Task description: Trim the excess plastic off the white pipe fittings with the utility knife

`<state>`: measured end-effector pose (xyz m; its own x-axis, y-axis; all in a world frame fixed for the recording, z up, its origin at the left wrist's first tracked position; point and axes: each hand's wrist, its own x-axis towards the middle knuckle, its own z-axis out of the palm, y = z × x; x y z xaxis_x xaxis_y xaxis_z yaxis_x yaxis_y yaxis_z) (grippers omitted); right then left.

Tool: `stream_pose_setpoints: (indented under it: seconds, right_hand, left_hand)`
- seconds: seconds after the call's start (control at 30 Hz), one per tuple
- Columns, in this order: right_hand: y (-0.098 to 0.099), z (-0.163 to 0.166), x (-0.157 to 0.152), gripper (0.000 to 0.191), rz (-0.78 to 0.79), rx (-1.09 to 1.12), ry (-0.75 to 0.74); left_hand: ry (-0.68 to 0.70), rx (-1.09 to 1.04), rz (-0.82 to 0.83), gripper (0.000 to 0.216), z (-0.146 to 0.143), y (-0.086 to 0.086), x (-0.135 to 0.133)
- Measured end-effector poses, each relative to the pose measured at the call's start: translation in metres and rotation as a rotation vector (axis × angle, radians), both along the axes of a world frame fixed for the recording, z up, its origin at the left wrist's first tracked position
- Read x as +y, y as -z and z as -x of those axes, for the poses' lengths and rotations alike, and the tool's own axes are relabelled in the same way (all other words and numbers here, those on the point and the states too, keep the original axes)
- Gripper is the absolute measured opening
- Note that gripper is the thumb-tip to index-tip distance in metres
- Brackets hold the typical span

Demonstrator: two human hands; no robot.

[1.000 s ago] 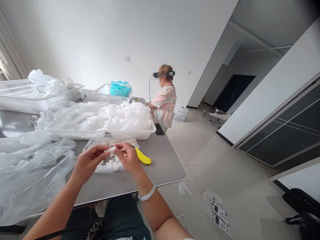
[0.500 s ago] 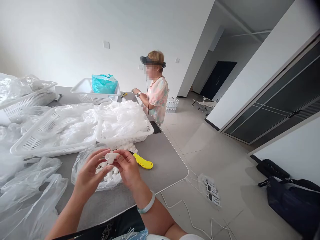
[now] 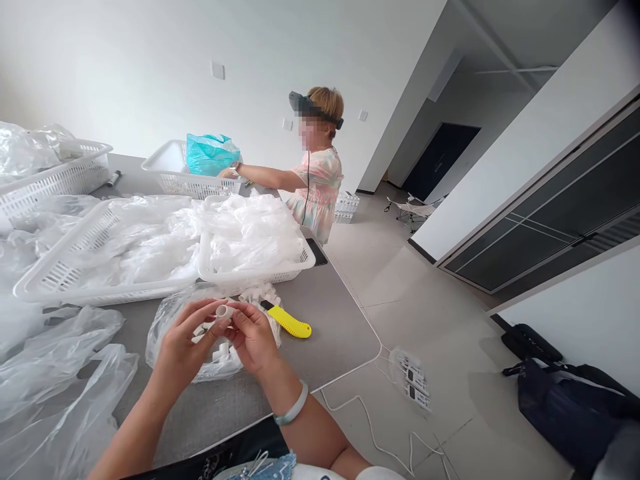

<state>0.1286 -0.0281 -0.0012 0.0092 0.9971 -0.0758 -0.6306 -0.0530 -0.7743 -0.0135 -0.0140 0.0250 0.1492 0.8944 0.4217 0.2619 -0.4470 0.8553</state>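
Observation:
My left hand (image 3: 183, 350) and my right hand (image 3: 253, 337) meet above the grey table, with fingertips of both pinching a short white tube (image 3: 225, 311) that shows its open end. Below them lies a clear plastic bag (image 3: 167, 340) holding several similar white pieces, partly hidden by my hands. A yellow utility knife (image 3: 289, 321) rests just right of my right hand, not touching it. A pale green bangle (image 3: 291, 404) circles my right wrist.
Grey table (image 3: 325, 353) with its rounded corner to my right. White baskets (image 3: 255, 275) (image 3: 100, 293) of clear film stand beyond my hands, loose plastic sheeting (image 3: 55, 380) at left. A co-worker (image 3: 317, 193) stands across the table, reaching toward a basket (image 3: 170, 167) with a teal bag.
The white tube has turned so its open end faces me. The co-worker's arm now stretches out to the teal bag. The whole view has shifted slightly.

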Motion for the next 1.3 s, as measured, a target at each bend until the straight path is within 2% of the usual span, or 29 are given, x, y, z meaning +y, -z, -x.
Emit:
stream_pose_setpoints:
  seconds: [0.07,0.17,0.3,0.47,0.63,0.87,1.0,1.2,1.3]
  right_hand:
    - [0.002,-0.004,0.01,0.045,-0.025,-0.197,0.072]
    - [-0.001,-0.012,0.028,0.032,-0.117,-0.57,0.111]
    - [-0.002,-0.014,0.047,0.017,-0.281,-0.944,0.148]
    - [0.022,-0.003,0.05,0.02,-0.352,-1.146,0.192]
    - [0.041,-0.003,0.044,0.03,-0.494,-1.231,0.19]
    - [0.043,-0.007,0.043,0.035,-0.624,-1.229,0.222]
    - [0.042,-0.009,0.041,0.035,-0.619,-1.223,0.227]
    - [0.045,-0.013,0.041,0.041,-0.488,-1.172,0.267]
    - [0.046,-0.012,0.04,0.042,-0.484,-1.16,0.272]
  left_hand:
    - [0.027,-0.049,0.195,0.051,0.004,0.006,0.012]
    - [0.088,-0.175,0.443,0.064,0.007,0.015,0.034]
    - [0.113,-0.311,0.46,0.066,0.004,0.03,0.052]
    - [0.023,-0.374,0.446,0.062,0.001,0.05,0.046]
    - [0.079,-0.484,0.62,0.065,-0.001,0.046,0.036]
    - [0.065,-0.682,0.762,0.057,-0.002,0.033,0.037]
    - [0.081,-0.752,0.78,0.052,-0.001,0.033,0.036]
    - [0.134,-0.81,0.847,0.047,0.004,0.033,0.037]
    - [0.153,-0.804,0.857,0.048,0.003,0.033,0.036]
